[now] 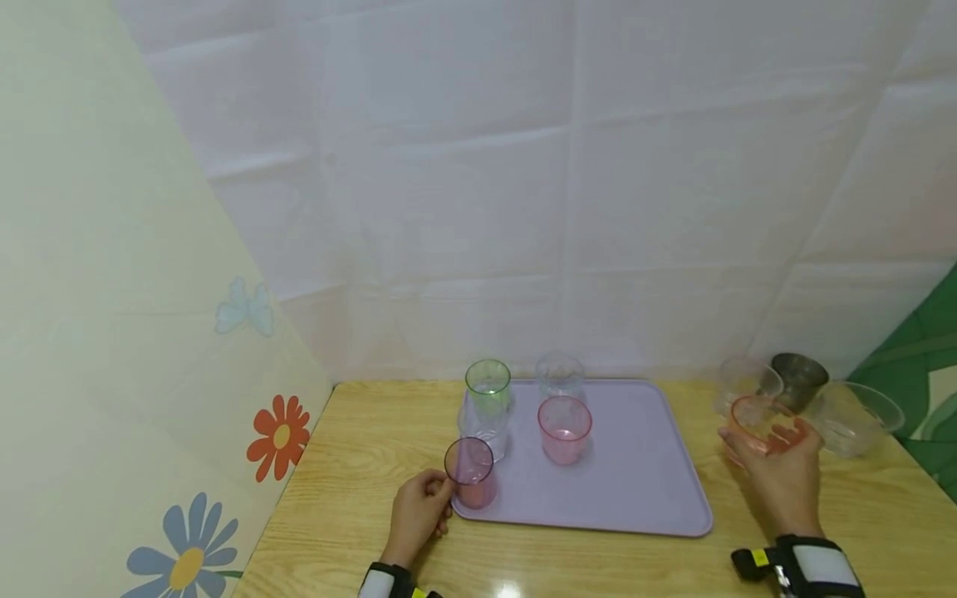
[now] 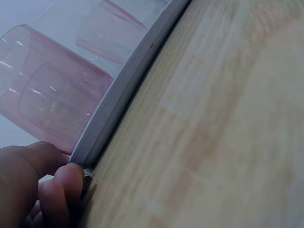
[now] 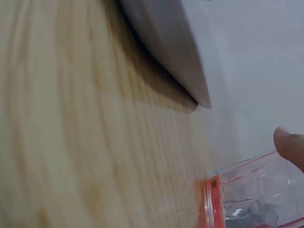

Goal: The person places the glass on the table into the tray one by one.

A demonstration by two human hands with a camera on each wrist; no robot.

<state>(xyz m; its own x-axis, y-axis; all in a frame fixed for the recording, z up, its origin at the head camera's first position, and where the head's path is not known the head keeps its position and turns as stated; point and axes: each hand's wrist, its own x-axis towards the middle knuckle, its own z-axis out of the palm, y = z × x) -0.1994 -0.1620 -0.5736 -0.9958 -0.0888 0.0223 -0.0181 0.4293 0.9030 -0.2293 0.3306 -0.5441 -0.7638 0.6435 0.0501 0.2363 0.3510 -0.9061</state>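
Note:
Down at the near left corner of a lilac tray [image 1: 635, 473], my left hand [image 1: 419, 511] pinches the tray's rim between thumb and curled fingers. Just beside the thumb [image 2: 42, 156] stands a purple-pink tumbler [image 1: 473, 486], upright on that corner. Behind it are a clear cup [image 1: 484, 436] and a green one [image 1: 488, 394]. A pink cup [image 1: 564, 440] and another clear cup [image 1: 561, 378] form a second row. Off the tray to the right, my right hand [image 1: 781, 477] grips an orange-rimmed clear cup [image 1: 748, 419], thumb on its near left side.
Close behind the right hand are a clear cup [image 1: 736, 382], a dark grey cup [image 1: 800, 382] and a wide clear bowl [image 1: 856, 423]. The wooden table [image 1: 359, 432] meets a white cloth wall [image 1: 449, 208] at its back edge.

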